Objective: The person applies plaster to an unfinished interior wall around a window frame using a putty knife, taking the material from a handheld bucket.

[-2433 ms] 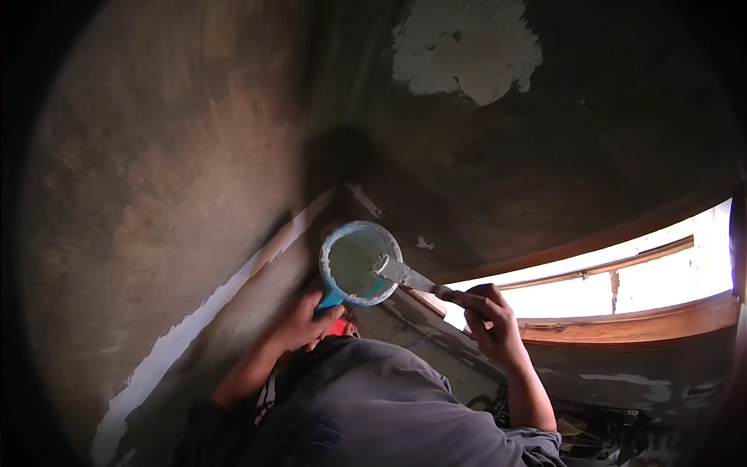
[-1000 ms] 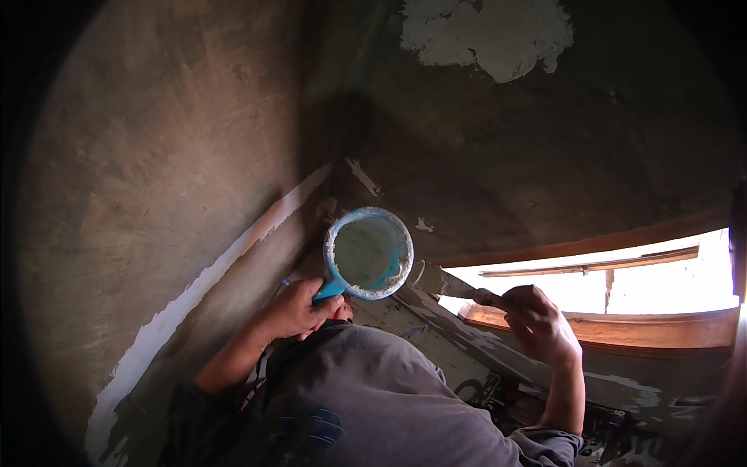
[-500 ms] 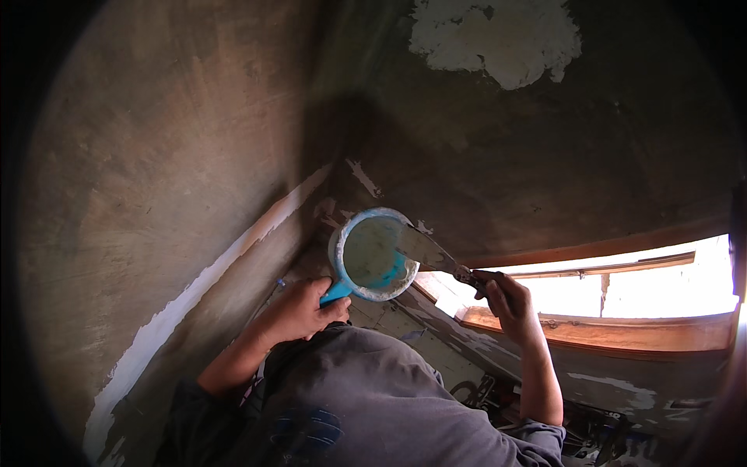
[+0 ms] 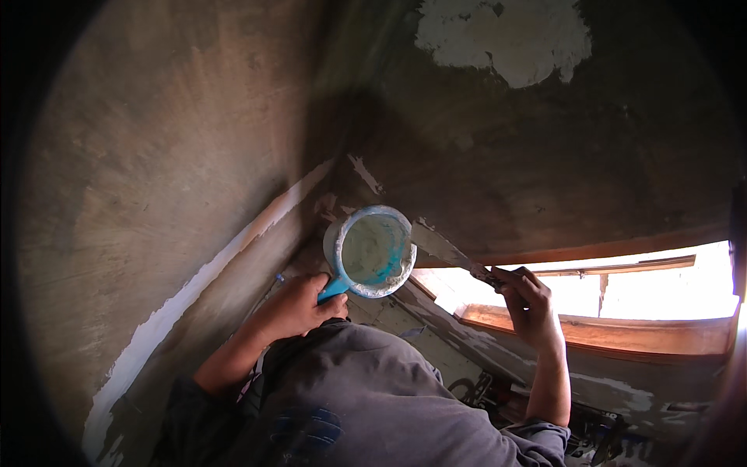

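Note:
My left hand (image 4: 305,303) is closed round the handle of a blue plastic pot (image 4: 333,289), which I hold tilted so its inside shows. Pale putty (image 4: 366,251) coats the inside, and white lumps crust the rim. To the right, my right hand (image 4: 529,303) grips a putty knife (image 4: 445,247) by its handle. Its broad metal blade points left and up, with the tip right beside the pot's rim; whether it touches, I cannot tell.
A bare plastered wall (image 4: 171,156) stands on the left, crossed by a long white strip (image 4: 194,292). The darker wall ahead (image 4: 506,163) bears a white putty patch (image 4: 506,39). At right is a bright window opening with a wooden sill (image 4: 615,331). Dark clutter lies on the floor, lower right.
My right hand has moved right, drawing the putty knife's blade out from inside the pot to beside its rim. The left hand and the pot have barely shifted.

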Demonstrator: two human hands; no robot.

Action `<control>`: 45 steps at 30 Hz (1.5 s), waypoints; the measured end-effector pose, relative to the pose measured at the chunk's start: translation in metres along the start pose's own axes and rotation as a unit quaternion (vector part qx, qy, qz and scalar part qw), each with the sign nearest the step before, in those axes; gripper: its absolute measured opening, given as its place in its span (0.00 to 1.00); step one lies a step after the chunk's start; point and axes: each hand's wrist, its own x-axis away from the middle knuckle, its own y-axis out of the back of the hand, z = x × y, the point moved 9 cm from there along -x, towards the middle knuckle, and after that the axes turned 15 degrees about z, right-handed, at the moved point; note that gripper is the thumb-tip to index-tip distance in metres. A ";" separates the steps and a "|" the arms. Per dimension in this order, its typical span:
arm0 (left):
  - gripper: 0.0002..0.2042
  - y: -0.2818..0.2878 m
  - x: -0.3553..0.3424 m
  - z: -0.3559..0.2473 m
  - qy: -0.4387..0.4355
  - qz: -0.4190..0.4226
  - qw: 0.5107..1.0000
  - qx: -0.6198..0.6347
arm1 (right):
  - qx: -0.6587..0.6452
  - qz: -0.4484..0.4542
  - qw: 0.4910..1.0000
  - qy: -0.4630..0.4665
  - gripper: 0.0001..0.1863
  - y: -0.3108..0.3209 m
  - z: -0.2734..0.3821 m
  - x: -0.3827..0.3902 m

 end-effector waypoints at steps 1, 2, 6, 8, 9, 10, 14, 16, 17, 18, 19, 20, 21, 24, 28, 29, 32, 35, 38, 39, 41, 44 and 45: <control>0.16 0.001 0.000 -0.003 -0.018 -0.016 0.999 -0.031 | 0.008 0.008 1.000 -0.001 0.18 -0.002 0.005 -0.002; 0.17 0.001 0.000 -0.006 -0.036 -0.031 0.997 -0.062 | 0.056 0.007 0.998 0.021 0.19 -0.003 0.014 -0.004; 0.17 0.005 -0.001 -0.012 -0.049 -0.059 0.987 -0.144 | 0.186 0.008 0.980 0.071 0.20 -0.004 0.039 -0.022; 0.17 0.005 0.000 -0.012 -0.052 -0.071 0.982 -0.169 | 0.203 0.033 0.977 0.062 0.20 -0.007 0.033 -0.025; 0.17 0.004 0.001 -0.013 -0.057 -0.076 0.980 -0.174 | 0.193 0.037 0.979 0.053 0.19 -0.007 0.032 -0.026; 0.17 0.004 0.001 -0.013 -0.061 -0.081 0.979 -0.179 | 0.183 0.041 0.981 0.044 0.18 -0.007 0.032 -0.026; 0.17 0.005 -0.001 -0.008 -0.057 -0.087 0.980 -0.170 | 0.117 0.091 0.989 0.002 0.16 -0.018 0.016 -0.027; 0.17 0.005 -0.001 -0.009 -0.056 -0.094 0.978 -0.175 | 0.082 0.092 0.992 -0.002 0.15 -0.022 0.011 -0.026; 0.17 0.005 -0.002 -0.009 -0.056 -0.098 0.978 -0.177 | 0.065 0.093 0.994 -0.005 0.14 -0.024 0.008 -0.025; 0.17 0.005 -0.002 -0.008 -0.054 -0.099 0.977 -0.179 | 0.046 0.091 0.995 -0.009 0.14 -0.026 0.006 -0.025; 0.16 0.004 -0.003 -0.007 -0.053 -0.100 0.977 -0.180 | 0.027 0.090 0.996 -0.013 0.13 -0.028 0.004 -0.025; 0.16 0.004 -0.004 -0.006 -0.052 -0.100 0.977 -0.182 | 0.007 0.088 0.996 -0.017 0.13 -0.029 0.002 -0.025; 0.16 0.004 -0.004 -0.006 -0.048 -0.098 0.977 -0.182 | -0.005 0.091 0.996 -0.023 0.13 -0.031 0.001 -0.025; 0.16 0.003 -0.006 -0.006 -0.038 -0.093 0.978 -0.184 | -0.051 0.089 0.994 -0.048 0.12 -0.038 -0.003 -0.025; 0.17 0.001 -0.011 -0.006 -0.026 -0.084 0.978 -0.190 | -0.128 0.071 0.985 -0.089 0.12 -0.054 -0.022 -0.020; 0.18 -0.001 -0.012 -0.005 -0.023 -0.080 0.978 -0.190 | -0.146 0.068 0.982 -0.098 0.13 -0.057 -0.027 -0.019; 0.17 -0.006 -0.017 -0.001 -0.025 -0.076 0.975 -0.209 | -0.178 0.105 0.969 -0.136 0.14 -0.071 -0.036 -0.022; 0.17 -0.010 -0.020 -0.001 -0.017 -0.071 0.972 -0.221 | -0.187 0.099 0.968 -0.132 0.14 -0.080 -0.040 -0.024; 0.16 -0.011 -0.020 -0.002 -0.029 -0.080 0.972 -0.219 | -0.183 0.095 0.970 -0.131 0.14 -0.077 -0.038 -0.027; 0.16 -0.011 -0.020 -0.002 -0.028 -0.075 0.972 -0.219 | -0.165 0.092 0.974 -0.122 0.14 -0.075 -0.037 -0.026; 0.16 -0.011 -0.021 -0.004 -0.024 -0.065 0.973 -0.220 | -0.128 0.084 0.983 -0.104 0.13 -0.070 -0.035 -0.025; 0.17 -0.013 -0.021 -0.004 -0.018 -0.060 0.971 -0.230 | -0.144 0.111 0.977 -0.112 0.13 -0.075 -0.042 -0.025; 0.17 -0.013 -0.021 -0.005 -0.022 -0.063 0.970 -0.233 | -0.161 0.111 0.974 -0.118 0.13 -0.077 -0.044 -0.024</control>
